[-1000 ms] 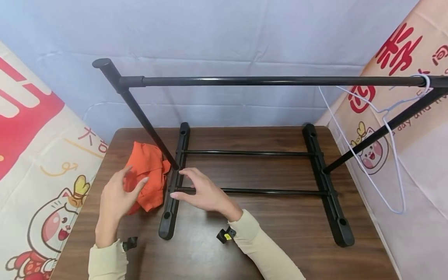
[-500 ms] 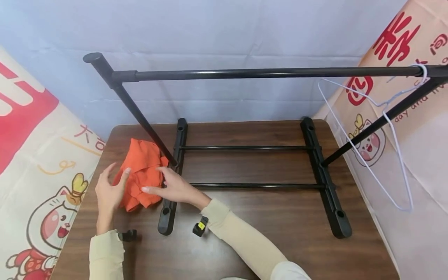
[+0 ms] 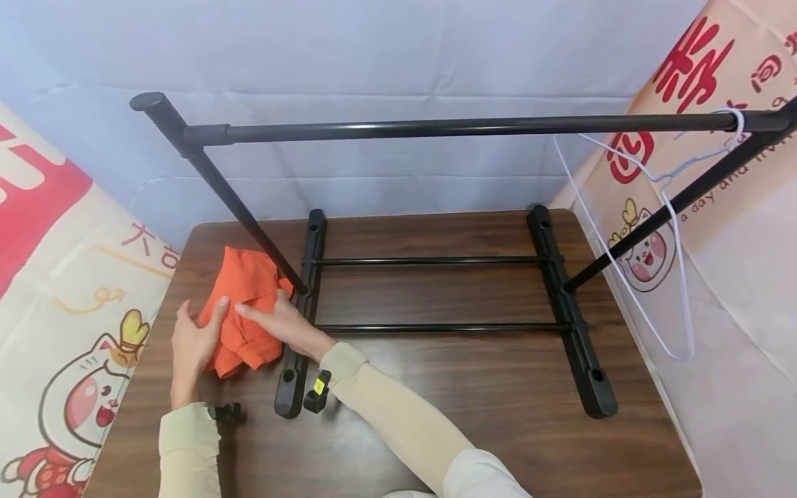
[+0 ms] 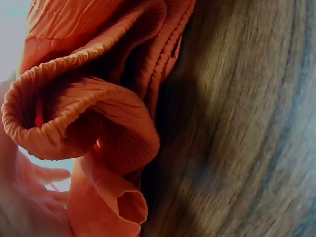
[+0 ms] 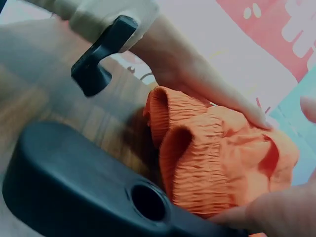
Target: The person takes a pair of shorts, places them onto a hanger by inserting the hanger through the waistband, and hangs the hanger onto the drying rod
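Note:
An orange garment point(image 3: 245, 342) with gathered elastic edges lies bunched on the left of the table, beside the black rack's left foot point(image 3: 289, 387). At its left side is my left hand point(image 3: 194, 342), thumb along the cloth and fingers loosely extended. My right hand point(image 3: 289, 325) reaches across the foot to the right side of the garment, its straight thumb over the cloth and its fingers partly hidden. In the left wrist view, openings of the garment point(image 4: 118, 108) face the camera. The right wrist view shows fingers point(image 5: 276, 212) touching the garment point(image 5: 232, 148) near the foot.
The black rack's top bar point(image 3: 398, 129) spans above the table point(image 3: 436, 387), with a slanted post point(image 3: 243, 214) close by the garment. A white hanger point(image 3: 679, 270) hangs at the bar's right end. Printed cloths flank both sides.
My right hand has moved left across the rack's foot to the garment. My left hand has shifted slightly and closed in on its left side. The camera view has shifted a little.

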